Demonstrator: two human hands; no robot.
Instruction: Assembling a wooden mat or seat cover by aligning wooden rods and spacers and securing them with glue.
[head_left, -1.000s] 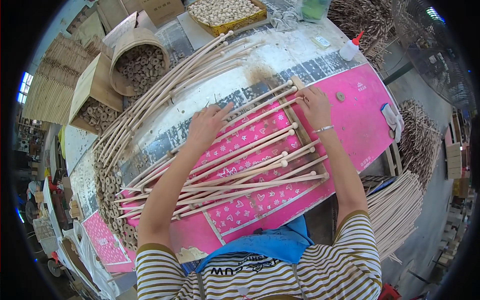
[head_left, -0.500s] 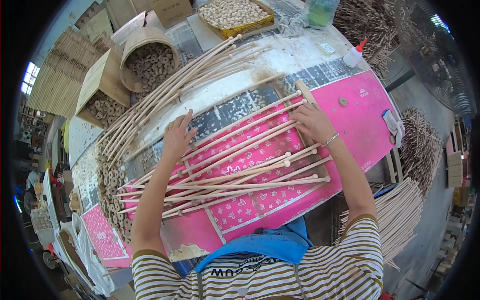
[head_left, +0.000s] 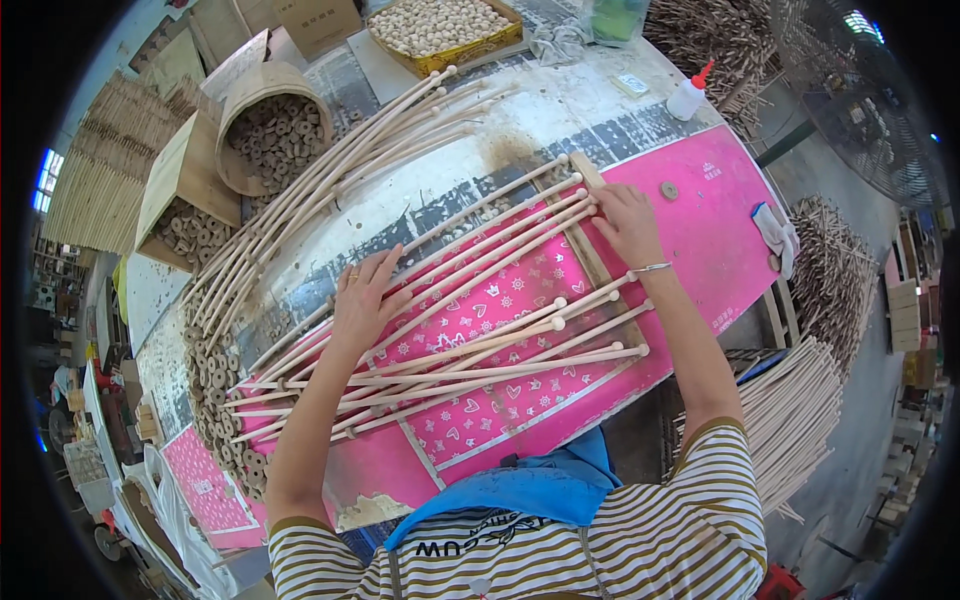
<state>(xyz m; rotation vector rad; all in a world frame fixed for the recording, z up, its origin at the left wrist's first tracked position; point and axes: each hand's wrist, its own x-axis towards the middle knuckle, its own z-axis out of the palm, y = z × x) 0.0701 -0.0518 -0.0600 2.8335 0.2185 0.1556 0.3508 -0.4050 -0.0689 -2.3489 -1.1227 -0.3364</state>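
Long pale wooden sticks with round ball ends lie on the pink patterned sheet; some carry small wooden rings toward their left ends. My left hand rests over the upper sticks, its fingers stretched out and the thumb apart. At their right ends, my right hand has bent fingers closed around the ball ends of a couple of sticks, beside a wooden strip. Below these, more ball-ended sticks cross one another in a loose group.
Loose wooden rings heap at the left edge. A round wooden tub and a wooden box hold more. Farther back are a stick bundle, a yellow tray of wooden balls and a red-tipped bottle. A fan stands right.
The upper sticks have shifted away from me and lie closer together, with one farther back against the wooden strip. Both hands remain over them. The whole view has shifted slightly.
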